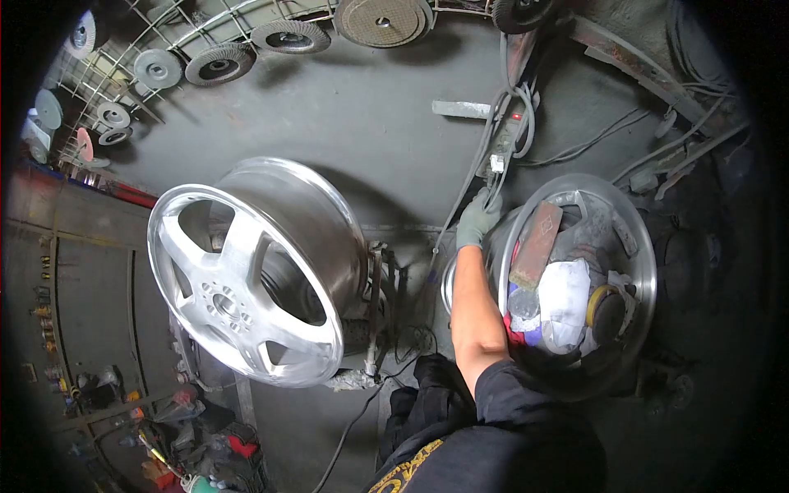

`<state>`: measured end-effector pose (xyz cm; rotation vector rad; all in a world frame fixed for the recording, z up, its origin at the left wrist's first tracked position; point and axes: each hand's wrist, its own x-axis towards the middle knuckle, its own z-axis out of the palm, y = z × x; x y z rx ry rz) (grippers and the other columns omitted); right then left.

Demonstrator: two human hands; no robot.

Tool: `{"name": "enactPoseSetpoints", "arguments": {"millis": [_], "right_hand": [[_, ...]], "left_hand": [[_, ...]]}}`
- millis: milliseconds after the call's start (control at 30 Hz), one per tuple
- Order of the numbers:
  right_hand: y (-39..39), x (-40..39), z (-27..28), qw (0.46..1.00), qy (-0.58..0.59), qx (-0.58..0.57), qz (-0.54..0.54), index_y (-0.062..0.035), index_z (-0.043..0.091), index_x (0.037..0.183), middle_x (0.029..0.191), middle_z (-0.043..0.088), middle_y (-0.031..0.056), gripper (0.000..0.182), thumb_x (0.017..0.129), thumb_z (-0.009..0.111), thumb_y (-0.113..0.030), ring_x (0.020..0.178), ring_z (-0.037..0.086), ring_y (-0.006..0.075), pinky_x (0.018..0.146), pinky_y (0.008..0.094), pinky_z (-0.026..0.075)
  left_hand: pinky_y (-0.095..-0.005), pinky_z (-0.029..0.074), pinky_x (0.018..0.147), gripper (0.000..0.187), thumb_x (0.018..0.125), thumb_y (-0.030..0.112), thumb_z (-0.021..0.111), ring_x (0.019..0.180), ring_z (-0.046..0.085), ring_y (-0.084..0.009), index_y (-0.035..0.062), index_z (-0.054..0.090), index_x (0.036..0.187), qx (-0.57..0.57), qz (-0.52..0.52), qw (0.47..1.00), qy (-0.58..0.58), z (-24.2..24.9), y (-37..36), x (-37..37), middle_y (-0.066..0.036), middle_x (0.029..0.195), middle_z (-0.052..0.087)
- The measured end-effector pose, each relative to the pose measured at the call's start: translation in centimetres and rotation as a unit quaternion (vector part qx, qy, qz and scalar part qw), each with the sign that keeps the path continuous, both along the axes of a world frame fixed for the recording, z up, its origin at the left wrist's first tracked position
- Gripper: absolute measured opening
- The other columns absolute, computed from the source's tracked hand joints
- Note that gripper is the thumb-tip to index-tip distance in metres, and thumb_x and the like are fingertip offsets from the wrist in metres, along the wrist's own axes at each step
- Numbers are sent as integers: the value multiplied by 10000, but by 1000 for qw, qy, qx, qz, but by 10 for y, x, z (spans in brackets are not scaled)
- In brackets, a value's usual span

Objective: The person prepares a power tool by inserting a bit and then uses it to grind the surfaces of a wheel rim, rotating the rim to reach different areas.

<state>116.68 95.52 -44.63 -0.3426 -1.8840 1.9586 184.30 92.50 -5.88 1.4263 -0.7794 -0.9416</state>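
Note:
My right hand [478,222], in a pale grey-green glove, reaches forward to the wall. Its fingers are closed at the lower end of a looped grey cable [491,187]; the grip itself is partly hidden. Just above it hangs a power strip [499,158] with a white plug and a small red light. To the left, a shiny five-spoke alloy wheel [228,308] is mounted tilted on a stand [375,308]. My left hand is out of view.
Beside my arm, another wheel rim [646,271] holds a reddish-brown bar [536,246], white cloth [564,300] and a yellow-edged round pad [606,315]. Polishing discs [291,37] hang on a wire rack above. A black cable [349,435] runs along the floor.

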Motion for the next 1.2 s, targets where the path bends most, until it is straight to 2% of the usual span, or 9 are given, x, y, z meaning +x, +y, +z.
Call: {"name": "enactPoseSetpoints", "arguments": {"millis": [167, 267, 467, 567, 867, 967, 1067, 1133, 1200], "right_hand": [[-10, 0, 43, 996, 36, 80, -4, 21, 669, 1002, 836, 682, 181, 253, 985, 589, -219, 780, 666, 292, 727, 417, 509], [-18, -19, 51, 984, 22, 176, -35, 32, 682, 967, 862, 701, 228, 287, 987, 572, -232, 784, 690, 336, 711, 432, 513], [-32, -52, 19, 985, 4, 162, -53, 10, 718, 1026, 931, 735, 218, 321, 977, 578, -275, 841, 713, 379, 744, 430, 545], [-38, -52, 29, 964, 18, 224, -140, -8, 715, 907, 871, 732, 203, 382, 968, 538, -341, 777, 704, 411, 622, 502, 509], [-32, -44, 39, 983, 10, 145, -113, 16, 682, 1111, 1081, 687, 248, 408, 955, 585, -348, 1029, 656, 436, 880, 503, 506], [-30, -34, 30, 992, -22, 89, -88, 36, 625, 1194, 1153, 660, 254, 440, 945, 621, -326, 1074, 641, 421, 922, 481, 501], [-26, -24, 22, 984, -9, 149, -97, 38, 606, 1211, 1153, 656, 246, 425, 928, 659, -274, 1086, 641, 386, 947, 461, 497], [-25, -11, 38, 992, -56, 77, -79, 31, 613, 1193, 1142, 663, 237, 378, 913, 677, -215, 1087, 647, 364, 954, 445, 499], [-21, -13, 31, 990, -40, 103, -83, 42, 590, 1232, 1132, 677, 249, 417, 918, 666, -222, 1048, 668, 373, 921, 444, 514]], "left_hand": [[-296, 416, 531, 357, 1035, 361, 481, 599, 530, -120, 103, 622, 1238, 9, 92, 995, -50, 10, 0, -33, 25, 776, 553], [-304, 456, 602, 400, 1037, 329, 483, 689, 569, -133, 72, 590, 1325, -25, -76, 996, 43, -1, 7, 15, -14, 911, 624], [-313, 462, 634, 416, 1045, 244, 480, 699, 566, -156, 18, 559, 1385, -71, 26, 947, -312, 12, 18, -68, -59, 993, 664], [-315, 462, 631, 409, 1043, 240, 484, 694, 565, -157, 20, 570, 1376, -60, 10, 961, -268, 6, 17, -51, -61, 989, 665], [-319, 461, 623, 391, 1037, 232, 496, 682, 564, -162, 25, 598, 1352, -13, -9, 983, -185, -4, 13, 3, -68, 979, 669], [-333, 462, 603, 370, 1026, 210, 508, 681, 567, -171, 29, 628, 1325, 10, 20, 1000, 12, -23, 7, 66, -91, 996, 677], [-329, 466, 610, 372, 1011, 186, 525, 669, 566, -186, 20, 627, 1328, -22, -175, 959, 223, -39, 12, 97, -102, 999, 682], [-351, 499, 695, 374, 1012, 183, 523, 739, 599, -223, 11, 623, 1328, -74, -17, 980, -185, -13, 18, -12, -122, 1056, 680], [-374, 505, 754, 376, 1013, 184, 524, 801, 609, -246, 10, 619, 1333, -80, -16, 976, -203, -1, 20, -44, -137, 1095, 671]]}}
